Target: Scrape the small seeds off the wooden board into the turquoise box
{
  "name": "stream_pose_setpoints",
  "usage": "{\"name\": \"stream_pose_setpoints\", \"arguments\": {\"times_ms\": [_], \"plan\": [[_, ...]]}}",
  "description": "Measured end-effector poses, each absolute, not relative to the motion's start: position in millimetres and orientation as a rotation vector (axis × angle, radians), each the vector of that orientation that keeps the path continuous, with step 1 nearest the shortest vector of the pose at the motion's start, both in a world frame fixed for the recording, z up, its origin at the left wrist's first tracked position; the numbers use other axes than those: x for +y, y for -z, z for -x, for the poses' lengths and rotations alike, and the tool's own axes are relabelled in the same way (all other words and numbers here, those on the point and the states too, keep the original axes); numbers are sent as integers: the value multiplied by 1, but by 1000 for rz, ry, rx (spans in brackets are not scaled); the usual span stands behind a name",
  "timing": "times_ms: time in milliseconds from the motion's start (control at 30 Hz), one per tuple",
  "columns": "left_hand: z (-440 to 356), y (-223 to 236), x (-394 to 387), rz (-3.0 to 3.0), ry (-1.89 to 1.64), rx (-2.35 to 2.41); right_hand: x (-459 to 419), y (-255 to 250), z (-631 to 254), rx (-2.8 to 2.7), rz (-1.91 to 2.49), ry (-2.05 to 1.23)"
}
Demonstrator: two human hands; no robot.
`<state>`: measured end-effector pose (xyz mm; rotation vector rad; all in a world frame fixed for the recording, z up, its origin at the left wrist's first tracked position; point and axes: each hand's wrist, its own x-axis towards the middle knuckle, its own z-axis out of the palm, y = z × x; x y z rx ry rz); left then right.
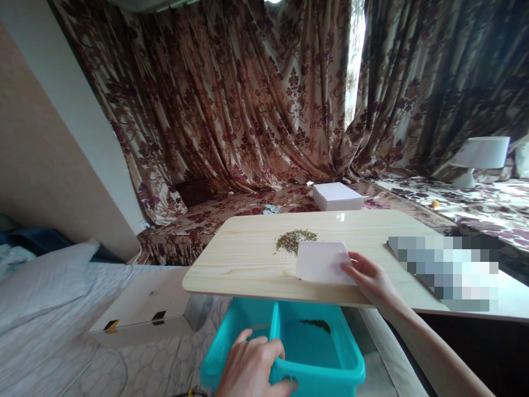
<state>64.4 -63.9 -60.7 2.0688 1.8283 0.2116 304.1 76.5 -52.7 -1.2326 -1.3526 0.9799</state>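
A: Left hand (254,361)?
B: Fingers curled on the near rim of the bin (320,372): smooth, teal, two compartments, dark bits (317,324) in the right one.
A: Right hand (370,275)?
B: Fingers pinching the right edge of a thin white card (322,262), round-cornered, near side of the grains (293,238): loose, speckled green-brown heap on the wood-grained tabletop (243,259).
A: Beyond?
B: Oblong white box (336,196); pleated floral curtains (256,99).

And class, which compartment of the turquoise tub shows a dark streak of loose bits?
The right-hand compartment: dark loose bits show towards its far side. None show in the left-hand compartment, partly hidden by the left hand.
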Motion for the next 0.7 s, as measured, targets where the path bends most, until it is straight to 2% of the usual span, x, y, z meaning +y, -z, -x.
{"name": "stream_pose_setpoints", "arguments": {"times_ms": [200, 467, 700], "plan": [[-63, 63, -65, -2051, -229, 1842, 66, 52, -312, -1356, 1181, -1115], [-76, 56, -65, -2138, -317, 1698, 76, 38, -345, -1127, 1313, -756], [-85, 53, -63, -2144, -298, 1664, 99, 47, -331, -1244, 1303, -779]]}}
